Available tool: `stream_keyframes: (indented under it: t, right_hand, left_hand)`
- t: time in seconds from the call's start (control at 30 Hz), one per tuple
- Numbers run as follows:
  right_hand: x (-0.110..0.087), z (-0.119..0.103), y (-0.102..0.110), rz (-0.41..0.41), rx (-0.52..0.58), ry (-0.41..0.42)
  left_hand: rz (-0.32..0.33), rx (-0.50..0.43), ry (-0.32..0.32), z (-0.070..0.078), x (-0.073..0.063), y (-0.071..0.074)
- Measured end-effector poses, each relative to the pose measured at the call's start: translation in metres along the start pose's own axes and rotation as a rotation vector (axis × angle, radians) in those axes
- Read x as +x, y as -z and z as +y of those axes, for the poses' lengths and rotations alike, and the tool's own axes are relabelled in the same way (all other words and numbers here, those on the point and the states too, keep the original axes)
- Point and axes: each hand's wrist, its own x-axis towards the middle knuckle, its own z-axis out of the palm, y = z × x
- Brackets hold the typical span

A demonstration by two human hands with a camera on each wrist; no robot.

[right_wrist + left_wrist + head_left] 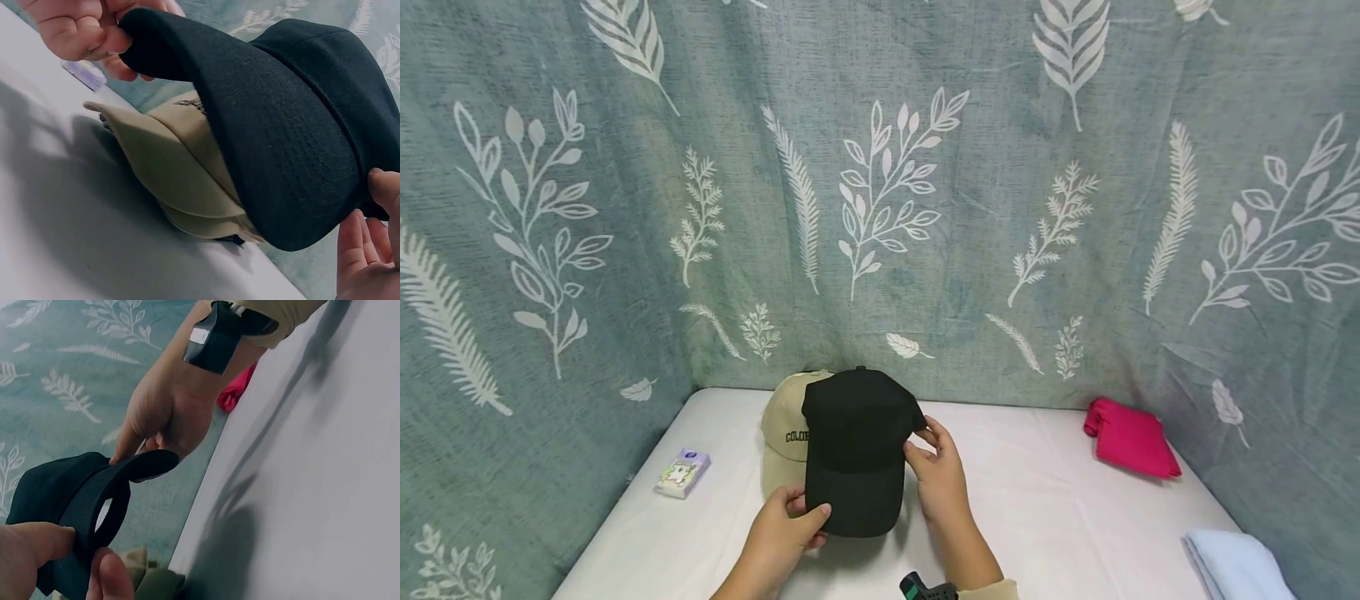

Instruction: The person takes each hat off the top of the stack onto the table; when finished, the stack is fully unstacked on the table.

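A black baseball cap [859,421] is held up off the bed-like white surface by both hands. My left hand [781,532] pinches the left edge of its brim, thumb on top. At the right side of the crown, my right hand [942,477] grips the cap's lower edge between thumb and fingers. Behind and to the left is a beige cap [784,417] with dark lettering, partly hidden by the black one. Seen in the right wrist view, the beige cap [144,150] rests on the white surface, with another beige brim edge [197,222] showing just under its brim.
A small purple and white packet [683,473] lies on the left of the white surface [1022,517]. Folded red cloth [1135,442] sits at the back right, and folded light blue cloth [1236,565] at the front right. Patterned green curtain [940,333] hangs around the surface.
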Motion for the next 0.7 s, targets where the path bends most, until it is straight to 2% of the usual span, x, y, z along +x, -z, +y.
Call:
stream_keyframes:
  t: [0.3, 0.57, 0.7]
  right_hand:
    - [0.001, -0.005, 0.023, 0.039, -0.004, -0.007]
    - [0.004, -0.003, 0.047, 0.050, 0.009, -0.019]
    - [0.004, 0.000, 0.055, 0.059, -0.001, -0.020]
  left_hand:
    - [-0.041, -0.027, -0.004, 0.005, 0.004, -0.022]
    - [-0.061, -0.025, -0.052, 0.007, 0.010, -0.041]
    - [-0.081, -0.030, -0.041, 0.005, 0.011, -0.049]
